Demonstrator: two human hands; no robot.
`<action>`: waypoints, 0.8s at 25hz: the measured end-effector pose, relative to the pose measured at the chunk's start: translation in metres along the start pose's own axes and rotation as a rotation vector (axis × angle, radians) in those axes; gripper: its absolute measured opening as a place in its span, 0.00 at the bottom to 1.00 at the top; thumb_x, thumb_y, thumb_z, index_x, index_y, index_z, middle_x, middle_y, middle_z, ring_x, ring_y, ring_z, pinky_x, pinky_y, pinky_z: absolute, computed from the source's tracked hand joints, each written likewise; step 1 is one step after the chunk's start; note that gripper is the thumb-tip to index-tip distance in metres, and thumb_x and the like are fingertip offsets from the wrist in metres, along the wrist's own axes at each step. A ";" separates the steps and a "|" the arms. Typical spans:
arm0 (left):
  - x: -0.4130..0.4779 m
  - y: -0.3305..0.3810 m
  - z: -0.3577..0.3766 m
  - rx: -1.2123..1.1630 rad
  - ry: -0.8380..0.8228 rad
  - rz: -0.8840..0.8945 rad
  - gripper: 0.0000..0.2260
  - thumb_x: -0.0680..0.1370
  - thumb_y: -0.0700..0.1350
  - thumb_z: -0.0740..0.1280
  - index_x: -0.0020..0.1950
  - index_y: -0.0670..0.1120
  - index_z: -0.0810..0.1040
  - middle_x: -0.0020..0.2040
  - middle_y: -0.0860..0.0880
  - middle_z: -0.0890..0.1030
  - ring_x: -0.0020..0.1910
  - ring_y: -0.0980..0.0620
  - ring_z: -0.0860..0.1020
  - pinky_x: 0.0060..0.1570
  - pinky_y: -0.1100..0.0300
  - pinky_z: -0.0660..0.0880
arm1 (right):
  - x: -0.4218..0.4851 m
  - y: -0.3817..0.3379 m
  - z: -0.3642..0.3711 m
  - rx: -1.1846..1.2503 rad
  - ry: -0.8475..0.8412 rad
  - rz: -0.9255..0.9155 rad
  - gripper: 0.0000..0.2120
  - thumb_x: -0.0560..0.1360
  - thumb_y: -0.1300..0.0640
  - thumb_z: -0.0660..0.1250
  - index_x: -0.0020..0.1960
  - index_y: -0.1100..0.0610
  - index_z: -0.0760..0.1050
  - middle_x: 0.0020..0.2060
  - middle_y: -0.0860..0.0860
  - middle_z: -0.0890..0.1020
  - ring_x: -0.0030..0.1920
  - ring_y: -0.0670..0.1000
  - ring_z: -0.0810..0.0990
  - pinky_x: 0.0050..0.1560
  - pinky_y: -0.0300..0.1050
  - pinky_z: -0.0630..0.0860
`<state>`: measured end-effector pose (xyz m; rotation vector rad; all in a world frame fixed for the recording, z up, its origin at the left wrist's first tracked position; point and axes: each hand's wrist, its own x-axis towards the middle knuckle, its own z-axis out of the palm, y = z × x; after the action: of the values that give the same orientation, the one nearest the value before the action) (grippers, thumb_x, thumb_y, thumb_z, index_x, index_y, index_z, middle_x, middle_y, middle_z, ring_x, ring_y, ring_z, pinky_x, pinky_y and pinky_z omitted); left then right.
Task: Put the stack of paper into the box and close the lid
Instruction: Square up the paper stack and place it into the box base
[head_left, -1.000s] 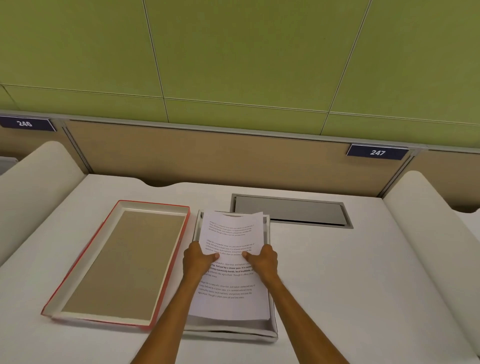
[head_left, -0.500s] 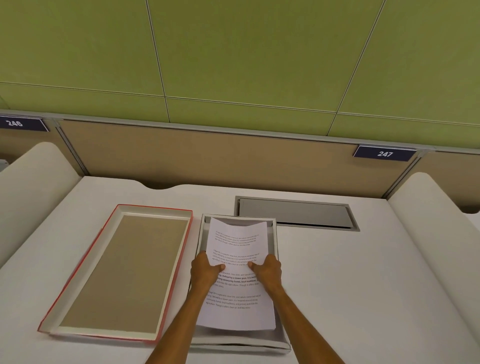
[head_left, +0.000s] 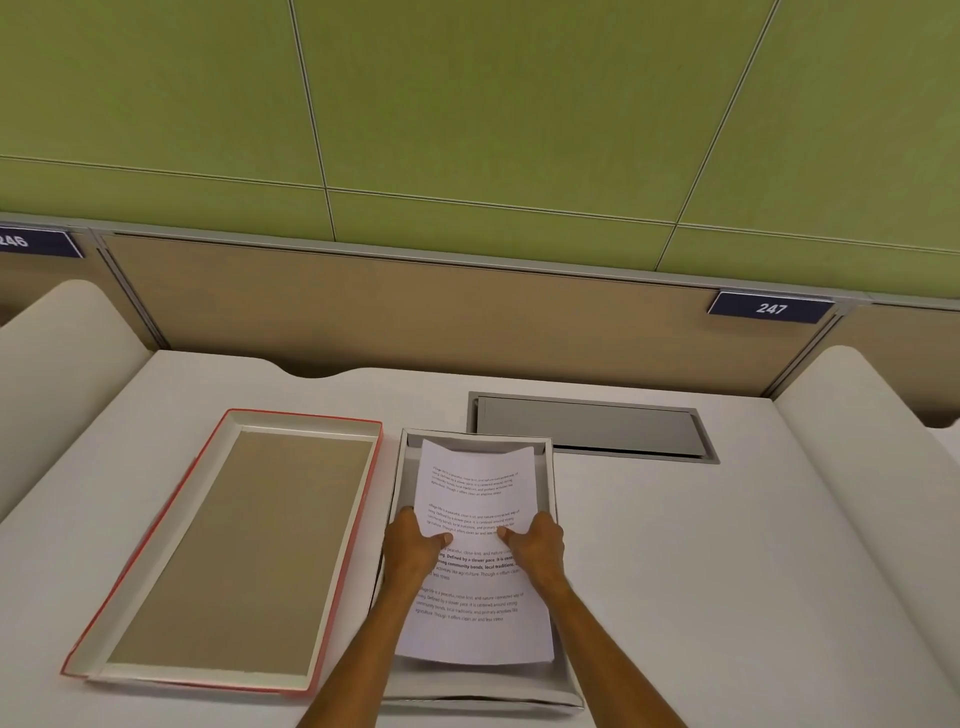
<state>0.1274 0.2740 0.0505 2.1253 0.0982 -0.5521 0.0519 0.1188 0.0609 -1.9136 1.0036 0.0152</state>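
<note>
A white stack of paper with printed text lies over the open white box at the middle of the desk. Its far edge dips inside the box and bows slightly. My left hand grips the stack's left edge, thumb on top. My right hand grips the right edge the same way. The box's near wall shows below the paper. The lid, red outside with a brown inside, lies upside down to the left of the box.
A grey recessed cable flap sits in the white desk just behind the box. Rounded white dividers rise at the left and right. A tan partition with a plate reading 247 backs the desk.
Both hands have lowered the stack further into the box and pushed it away from me. The box's side walls now show around the far half of the paper.
</note>
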 end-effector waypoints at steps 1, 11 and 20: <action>0.000 -0.001 0.001 -0.004 -0.001 -0.002 0.17 0.71 0.41 0.75 0.57 0.41 0.76 0.59 0.41 0.82 0.54 0.42 0.82 0.31 0.67 0.72 | 0.002 0.002 0.001 -0.007 0.000 0.007 0.16 0.72 0.54 0.73 0.50 0.57 0.67 0.57 0.58 0.81 0.54 0.58 0.83 0.49 0.47 0.80; -0.003 -0.004 0.001 -0.003 0.034 -0.012 0.19 0.70 0.41 0.76 0.57 0.39 0.74 0.58 0.41 0.82 0.55 0.41 0.82 0.43 0.56 0.79 | 0.009 0.012 0.004 0.004 -0.024 0.027 0.21 0.73 0.56 0.73 0.60 0.63 0.70 0.59 0.59 0.80 0.56 0.57 0.82 0.40 0.36 0.75; -0.024 0.002 0.004 0.133 0.132 0.082 0.20 0.71 0.42 0.76 0.58 0.39 0.72 0.59 0.41 0.80 0.55 0.41 0.81 0.47 0.56 0.79 | 0.003 0.013 0.009 -0.028 -0.023 -0.006 0.36 0.68 0.54 0.77 0.67 0.62 0.61 0.64 0.59 0.72 0.65 0.57 0.74 0.63 0.48 0.74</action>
<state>0.1052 0.2730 0.0600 2.2836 0.0492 -0.3783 0.0487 0.1213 0.0451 -1.9376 0.9866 0.0478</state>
